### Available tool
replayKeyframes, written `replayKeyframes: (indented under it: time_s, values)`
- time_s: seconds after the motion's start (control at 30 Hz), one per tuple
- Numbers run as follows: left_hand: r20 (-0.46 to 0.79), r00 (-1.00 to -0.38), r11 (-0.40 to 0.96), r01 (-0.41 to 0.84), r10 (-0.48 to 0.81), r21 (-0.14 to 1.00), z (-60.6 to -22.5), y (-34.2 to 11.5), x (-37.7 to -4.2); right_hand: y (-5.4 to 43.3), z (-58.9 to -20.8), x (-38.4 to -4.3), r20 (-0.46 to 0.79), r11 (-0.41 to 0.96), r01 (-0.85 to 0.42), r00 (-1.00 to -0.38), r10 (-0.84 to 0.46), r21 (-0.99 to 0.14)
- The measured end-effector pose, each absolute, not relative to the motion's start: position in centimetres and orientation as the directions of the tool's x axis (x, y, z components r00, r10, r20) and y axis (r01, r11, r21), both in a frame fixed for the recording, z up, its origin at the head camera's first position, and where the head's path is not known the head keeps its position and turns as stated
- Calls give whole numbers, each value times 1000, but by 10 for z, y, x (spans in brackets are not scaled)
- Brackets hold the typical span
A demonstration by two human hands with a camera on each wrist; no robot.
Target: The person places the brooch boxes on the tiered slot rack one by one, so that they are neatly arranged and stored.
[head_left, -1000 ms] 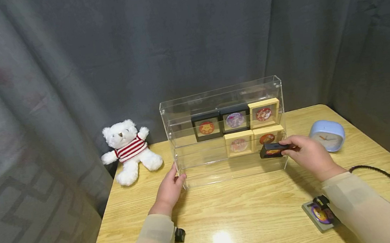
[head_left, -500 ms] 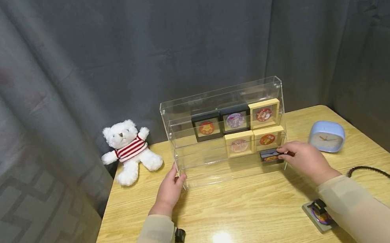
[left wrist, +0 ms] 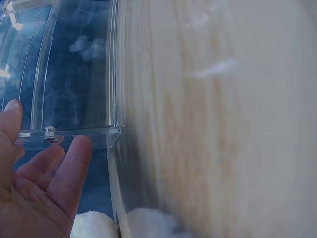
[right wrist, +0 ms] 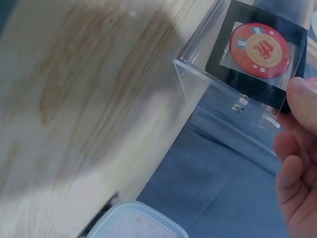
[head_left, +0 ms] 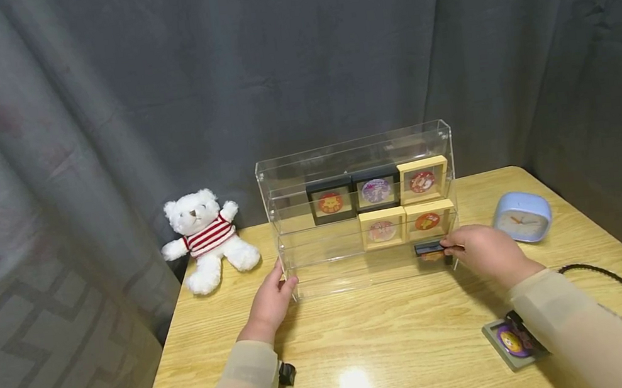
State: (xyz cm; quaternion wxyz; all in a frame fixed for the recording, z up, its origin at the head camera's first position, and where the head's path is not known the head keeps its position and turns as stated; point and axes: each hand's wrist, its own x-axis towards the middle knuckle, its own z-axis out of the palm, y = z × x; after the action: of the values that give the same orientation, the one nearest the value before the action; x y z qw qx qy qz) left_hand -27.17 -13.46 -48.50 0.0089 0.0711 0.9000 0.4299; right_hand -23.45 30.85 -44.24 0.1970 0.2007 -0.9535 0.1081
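A clear acrylic display rack point(head_left: 325, 271) with stepped tiers stands on the wooden table. My left hand point(head_left: 268, 299) holds its left side panel, thumb in front and fingers along the outside. At the lowest tier's right end, my right hand point(head_left: 490, 254) pinches a small black frame point(head_left: 427, 248) by its upper right part. A round red badge point(right wrist: 260, 49) shows inside that frame in the right wrist view. Above it sit two cream frames, the nearer one point(head_left: 429, 221) directly overhead. Higher up are two black frames, such as the left one point(head_left: 331, 201), and another cream frame point(head_left: 422, 180).
A grey framed badge point(head_left: 511, 342) lies near my right sleeve, partly covered by the wrist camera. Behind the right hand stands a blue clock point(head_left: 523, 217). A black cord-like loop point(head_left: 616, 279) lies at right. A white teddy bear point(head_left: 208, 239) sits left of the rack.
My right hand has lowered the black frame from in front of the cream one into the bottom tier, and the frame stands more upright. The left hand has stayed in place.
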Motion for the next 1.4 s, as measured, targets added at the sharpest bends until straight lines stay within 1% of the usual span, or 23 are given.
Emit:
replayKeyframes:
  time_s: [0.3, 0.53, 0.6, 0.77, 0.87, 1.0, 1.17, 1.23, 1.3, 1.4]
  values:
    - [34, -989, 627, 116, 141, 771, -485, -135, -271, 308, -441, -235, 360, 899, -428, -856, -370, -95]
    - [26, -990, 622, 108, 140, 776, -488, -135, -269, 304, -442, -225, 276, 912, -400, -890, -363, -92]
    - [25, -990, 623, 107, 139, 775, -489, -135, -269, 305, -442, -219, 271, 914, -389, -898, -348, -117]
    - [25, -989, 630, 110, 142, 769, -489, -134, -268, 315, -433, -198, 278, 900, -362, -915, -292, -244]
    - [24, -990, 626, 108, 141, 772, -488, -134, -268, 325, -423, -183, 217, 891, -342, -933, -286, -299]
    - [32, -990, 631, 111, 135, 768, -486, -135, -269, 342, -420, -164, 81, 872, -310, -950, -302, -378]
    - [34, -990, 636, 114, 137, 763, -484, -136, -270, 365, -438, -145, -97, 824, -241, -937, -335, -512]
    - [32, -990, 636, 114, 139, 763, -483, -136, -270, 373, -448, -140, -142, 814, -223, -927, -347, -536]
    - [29, -990, 637, 113, 140, 762, -483, -136, -270, 380, -458, -136, -154, 801, -230, -916, -369, -553]
    - [26, -990, 640, 108, 137, 761, -483, -136, -270, 386, -470, -131, -130, 794, -269, -908, -398, -546]
